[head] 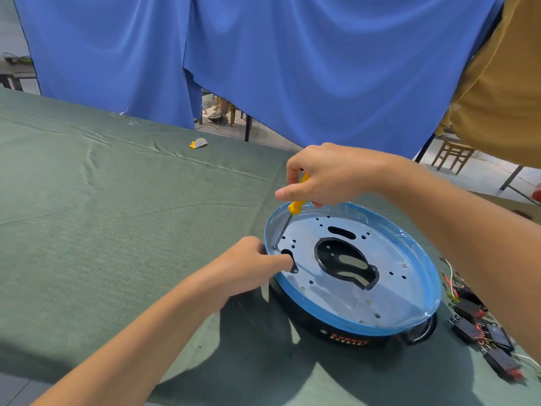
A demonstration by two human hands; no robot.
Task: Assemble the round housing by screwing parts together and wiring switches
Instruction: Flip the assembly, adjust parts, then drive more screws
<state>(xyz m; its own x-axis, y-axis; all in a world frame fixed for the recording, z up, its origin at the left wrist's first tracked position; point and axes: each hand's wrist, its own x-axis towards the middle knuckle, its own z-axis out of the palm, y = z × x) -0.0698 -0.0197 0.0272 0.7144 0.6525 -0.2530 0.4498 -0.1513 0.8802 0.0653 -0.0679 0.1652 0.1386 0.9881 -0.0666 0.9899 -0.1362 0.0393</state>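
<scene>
Housing: our round housing [336,323] sits on the table at the right, near the front edge. It's a shallow dish with a glossy blue rim on a black base [345,339] with small printed lettering.
Plate: a flat, pale metal plate [336,291] lies inside the rim. It's dotted with small round holes and has a couple of oblong slots plus one big irregular black-edged cutout in the middle.
Right hand: we've got our right hand [328,177] wrapped round the yellow plastic handle of the screwdriver [296,207]. Its thin steel shaft slants down to the plate's left edge.
Left hand: our left hand [248,265] holds the housing at its left rim, fingers curled, one fingertip on the plate beside a slot.
Switches: black blocky switches [471,326] with red bits and thin wires lie in a heap just right of the housing.
Surface: the table [117,215] is covered with a wrinkly dull-green cloth, with a small yellow-and-grey scrap [198,143] near the far edge.
Room: a blue curtain [263,54] hangs in soft folds behind, a mustard cloth [503,83] hangs at right, and there's a wooden chair [452,155] on the pale floor.
</scene>
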